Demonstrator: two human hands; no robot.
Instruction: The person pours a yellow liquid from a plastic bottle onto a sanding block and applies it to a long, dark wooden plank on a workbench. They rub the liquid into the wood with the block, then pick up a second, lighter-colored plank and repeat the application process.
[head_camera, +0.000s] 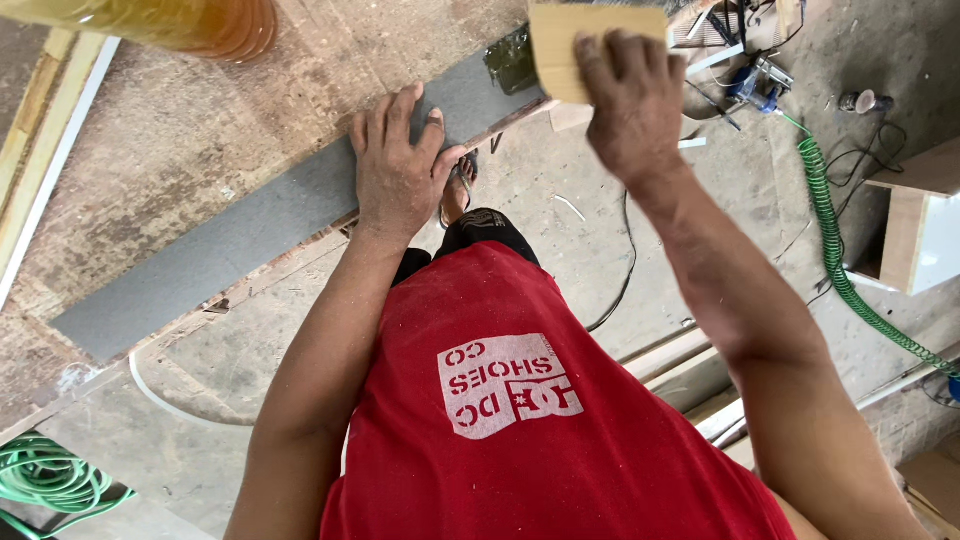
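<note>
L hand (398, 170) flat, fingers spread, pressing grey strip (250, 235); strip runs diagonal. R hand (628, 100) pinching wood block (560, 40) over strip's far end, just beyond L hand.

Grey strip (250, 240), pale tan wooden block (560, 50), red shirt (530, 430), green coiled hose (840, 240)

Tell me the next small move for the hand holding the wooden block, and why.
Probably lower the right hand so the wooden block meets the grey strip. The block is raised past the strip's end, while the left hand presses flat on the strip.
</note>
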